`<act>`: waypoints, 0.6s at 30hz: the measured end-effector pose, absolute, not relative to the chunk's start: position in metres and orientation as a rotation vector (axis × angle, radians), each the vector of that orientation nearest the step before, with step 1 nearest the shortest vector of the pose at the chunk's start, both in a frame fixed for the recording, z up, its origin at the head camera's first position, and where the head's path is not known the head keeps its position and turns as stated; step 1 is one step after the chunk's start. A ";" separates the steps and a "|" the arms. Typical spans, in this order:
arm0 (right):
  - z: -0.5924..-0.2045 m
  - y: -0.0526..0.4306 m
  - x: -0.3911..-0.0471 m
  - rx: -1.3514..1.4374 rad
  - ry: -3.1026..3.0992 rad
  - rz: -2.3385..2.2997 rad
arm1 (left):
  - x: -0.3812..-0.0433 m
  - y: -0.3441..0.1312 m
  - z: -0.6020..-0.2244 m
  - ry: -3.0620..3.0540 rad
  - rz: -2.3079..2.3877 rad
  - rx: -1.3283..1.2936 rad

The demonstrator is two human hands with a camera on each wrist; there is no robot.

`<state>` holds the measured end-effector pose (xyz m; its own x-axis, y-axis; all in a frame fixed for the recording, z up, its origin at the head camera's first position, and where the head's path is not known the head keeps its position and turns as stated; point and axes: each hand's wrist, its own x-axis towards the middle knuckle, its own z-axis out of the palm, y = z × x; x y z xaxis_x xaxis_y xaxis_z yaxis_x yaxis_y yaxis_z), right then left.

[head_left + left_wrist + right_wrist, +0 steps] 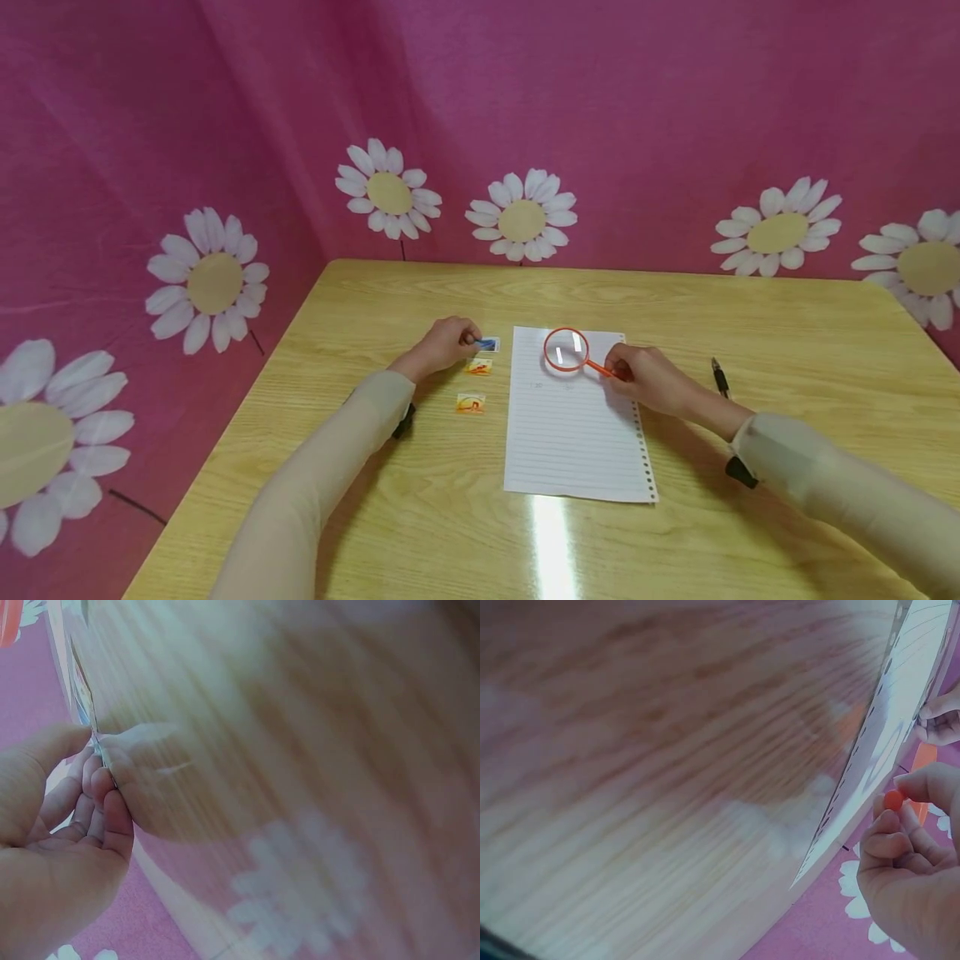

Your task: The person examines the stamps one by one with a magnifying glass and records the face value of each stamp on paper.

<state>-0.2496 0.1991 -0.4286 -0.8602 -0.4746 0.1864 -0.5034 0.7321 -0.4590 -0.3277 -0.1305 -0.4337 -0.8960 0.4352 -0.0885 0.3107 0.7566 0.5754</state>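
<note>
My right hand (pixel 651 380) grips the orange handle of a magnifying glass (pixel 597 367), its round lens over the upper part of a sheet of lined paper (pixel 577 442). In the right wrist view the handle's end (pixel 893 799) sticks out between thumb and fingers. At the left, my left hand (pixel 447 342) pinches the edge of a small blue picture stamp (pixel 489 344) with a white border, close to the tabletop. Nearer to me lie an orange-yellow stamp (pixel 479 367) and, below it, another orange-yellow stamp (pixel 470 404). The left wrist view shows the thumb and fingertips (pixel 100 776) meeting at a thin edge.
A black pen (pixel 720 377) lies right of the paper, beyond the right forearm. The wooden table (pixel 420 517) reflects a bright strip of light. Behind and to the left hangs a pink cloth (pixel 600 100) with large white daisies.
</note>
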 end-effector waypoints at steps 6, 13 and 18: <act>-0.429 0.192 -0.256 0.859 -2.838 0.784 | -0.329 -0.131 -0.435 2.736 0.840 0.586; -0.431 0.183 -0.262 0.924 -2.782 0.791 | -0.329 -0.132 -0.437 2.731 0.847 0.608; -0.432 0.176 -0.268 0.966 -2.745 0.796 | -0.330 -0.133 -0.436 2.731 0.847 0.614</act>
